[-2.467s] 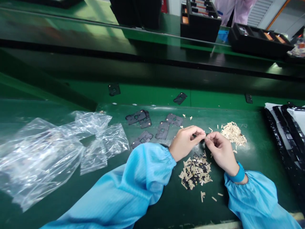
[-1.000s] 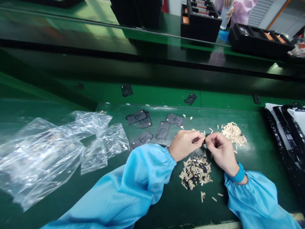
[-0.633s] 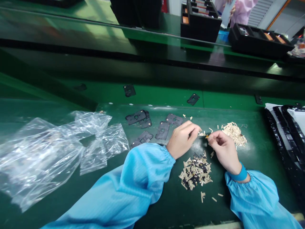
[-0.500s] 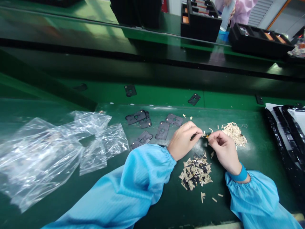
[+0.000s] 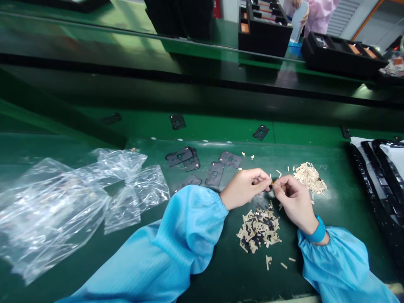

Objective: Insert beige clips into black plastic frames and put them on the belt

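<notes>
Fingers (image 5: 261,184) of the left hand (image 5: 246,188) and right hand (image 5: 293,201) pinch a tiny orange bit (image 5: 272,183), maybe for steadiness, beyond the near heap of thin tan-and-black strips (image 5: 259,229).

We had a smooth green worktop (image 5: 350,206) with a soft sheen, and a glossier green shelf (image 5: 94,40) above it, mirror-like in patches. Bags (image 5: 66,206) looked like clear thin plastic film, crinkled, shiny. Flat black plates (image 5: 215,174) read as moulded plastic, mostly matt. The pale pile (image 5: 311,177) looked papery and dull to us; the mixed pile (image 5: 259,230) had the same matt strips plus dark bits and some shiny flecks. Blue sleeves (image 5: 189,235) were wrinkled cloth, slight sheen. We saw a smooth wristband (image 5: 316,232), material unclear. Black packets (image 5: 378,181) looked like glossy plastic.
</notes>
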Demonstrator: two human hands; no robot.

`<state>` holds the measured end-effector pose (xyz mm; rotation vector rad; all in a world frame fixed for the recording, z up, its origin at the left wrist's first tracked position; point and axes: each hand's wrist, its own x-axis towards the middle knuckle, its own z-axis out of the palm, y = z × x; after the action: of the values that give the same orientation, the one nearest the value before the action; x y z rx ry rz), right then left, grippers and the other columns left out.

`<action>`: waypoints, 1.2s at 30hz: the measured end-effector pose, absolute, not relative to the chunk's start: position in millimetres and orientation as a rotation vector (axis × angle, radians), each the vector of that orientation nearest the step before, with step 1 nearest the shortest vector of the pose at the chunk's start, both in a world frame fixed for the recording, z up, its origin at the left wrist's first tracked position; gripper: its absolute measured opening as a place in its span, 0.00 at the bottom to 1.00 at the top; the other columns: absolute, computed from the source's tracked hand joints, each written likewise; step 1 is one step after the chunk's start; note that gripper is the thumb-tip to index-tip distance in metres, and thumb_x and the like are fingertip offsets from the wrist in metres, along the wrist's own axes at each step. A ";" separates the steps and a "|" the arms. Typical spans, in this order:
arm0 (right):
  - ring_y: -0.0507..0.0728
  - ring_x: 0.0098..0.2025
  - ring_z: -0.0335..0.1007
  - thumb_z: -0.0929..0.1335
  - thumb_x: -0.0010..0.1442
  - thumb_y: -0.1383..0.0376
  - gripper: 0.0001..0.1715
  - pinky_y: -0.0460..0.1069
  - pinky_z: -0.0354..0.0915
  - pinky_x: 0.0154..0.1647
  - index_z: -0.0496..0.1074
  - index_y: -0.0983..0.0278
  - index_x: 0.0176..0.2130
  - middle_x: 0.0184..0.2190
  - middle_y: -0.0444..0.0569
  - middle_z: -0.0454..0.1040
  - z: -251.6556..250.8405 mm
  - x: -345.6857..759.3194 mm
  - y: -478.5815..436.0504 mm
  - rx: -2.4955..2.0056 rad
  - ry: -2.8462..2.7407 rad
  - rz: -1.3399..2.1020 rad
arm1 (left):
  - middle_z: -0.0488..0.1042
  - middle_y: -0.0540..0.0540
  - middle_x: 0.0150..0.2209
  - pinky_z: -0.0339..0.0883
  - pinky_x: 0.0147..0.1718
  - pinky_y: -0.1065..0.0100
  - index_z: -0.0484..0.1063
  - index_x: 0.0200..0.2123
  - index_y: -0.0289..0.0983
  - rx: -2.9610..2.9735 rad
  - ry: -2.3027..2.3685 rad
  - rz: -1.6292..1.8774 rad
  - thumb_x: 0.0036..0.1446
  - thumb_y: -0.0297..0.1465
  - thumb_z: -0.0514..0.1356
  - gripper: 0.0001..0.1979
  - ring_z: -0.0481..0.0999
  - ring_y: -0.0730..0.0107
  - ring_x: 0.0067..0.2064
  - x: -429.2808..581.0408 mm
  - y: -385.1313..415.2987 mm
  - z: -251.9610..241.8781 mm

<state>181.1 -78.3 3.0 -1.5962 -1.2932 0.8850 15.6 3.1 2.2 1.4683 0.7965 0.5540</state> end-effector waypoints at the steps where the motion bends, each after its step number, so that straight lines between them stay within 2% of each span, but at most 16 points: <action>1: 0.52 0.24 0.60 0.70 0.61 0.63 0.07 0.47 0.56 0.24 0.72 0.62 0.31 0.23 0.42 0.69 2.9 181.1 -78.5 -1.603 -1.301 0.878 | 0.79 0.49 0.28 0.59 0.17 0.77 0.74 0.34 0.35 1.448 0.792 0.554 0.62 0.33 0.61 0.07 0.68 0.79 0.22 15.7 3.3 2.4; 6: 0.51 0.22 0.58 0.69 0.61 0.64 0.06 0.47 0.55 0.23 0.71 0.62 0.31 0.22 0.41 0.67 2.9 180.4 -78.3 -1.625 -1.305 0.845 | 0.80 0.47 0.28 0.64 0.20 0.77 0.74 0.34 0.34 1.455 0.775 0.575 0.62 0.32 0.60 0.07 0.72 0.78 0.24 15.7 2.6 3.5; 18: 0.50 0.22 0.57 0.69 0.60 0.64 0.06 0.46 0.55 0.22 0.71 0.62 0.30 0.21 0.41 0.67 4.3 178.9 -78.2 -1.649 -1.318 0.815 | 0.79 0.48 0.27 0.66 0.21 0.77 0.75 0.33 0.34 1.471 0.782 0.623 0.58 0.29 0.62 0.04 0.72 0.78 0.24 16.5 0.5 -1.8; 24: 0.51 0.21 0.57 0.69 0.62 0.63 0.08 0.47 0.55 0.22 0.71 0.61 0.30 0.21 0.40 0.67 3.3 179.3 -78.5 -1.653 -1.369 0.788 | 0.78 0.49 0.25 0.62 0.19 0.78 0.73 0.31 0.34 1.481 0.791 0.634 0.59 0.30 0.61 0.06 0.69 0.79 0.22 16.9 0.3 -2.2; 26: 0.51 0.22 0.59 0.69 0.64 0.62 0.07 0.47 0.56 0.22 0.71 0.61 0.33 0.23 0.41 0.68 3.0 179.9 -79.5 -1.655 -1.374 0.713 | 0.78 0.50 0.25 0.63 0.19 0.77 0.73 0.31 0.35 1.490 0.801 0.648 0.59 0.29 0.61 0.05 0.68 0.79 0.22 16.9 0.5 -1.8; 31: 0.54 0.27 0.65 0.69 0.65 0.65 0.01 0.50 0.64 0.28 0.73 0.59 0.37 0.30 0.46 0.73 4.6 179.3 -83.6 -1.609 -1.543 0.267 | 0.76 0.52 0.25 0.67 0.24 0.75 0.71 0.32 0.36 1.495 0.815 0.689 0.59 0.28 0.60 0.03 0.69 0.78 0.23 16.8 0.9 0.8; 36: 0.58 0.34 0.74 0.69 0.65 0.68 0.08 0.53 0.69 0.35 0.76 0.58 0.44 0.35 0.50 0.79 1.3 177.8 -86.0 -1.562 -1.740 0.217 | 0.75 0.51 0.25 0.68 0.28 0.72 0.71 0.31 0.36 1.501 0.790 0.695 0.59 0.29 0.60 0.04 0.73 0.75 0.27 17.5 0.6 -0.6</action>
<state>177.8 -86.0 1.3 -1.5617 -1.7403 0.2165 17.5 0.6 -0.6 1.5010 0.7896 0.6948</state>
